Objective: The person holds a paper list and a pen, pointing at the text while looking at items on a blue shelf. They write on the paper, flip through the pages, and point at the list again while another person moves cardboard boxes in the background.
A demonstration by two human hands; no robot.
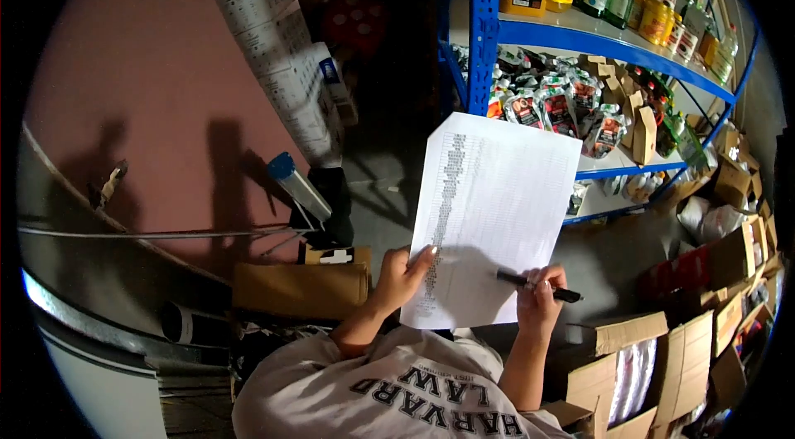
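Sheet (497,207) white, left-side print column; left hand (402,275) holds, right hand (538,305) pen (523,280).

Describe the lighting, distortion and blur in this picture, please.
Head view: fisheye bends the blue shelf and leaves a black round border. Head view: the paper in the left hand is bright, its print too blurred to read. Head view: shadows fall on the pink wall and beside the pen.
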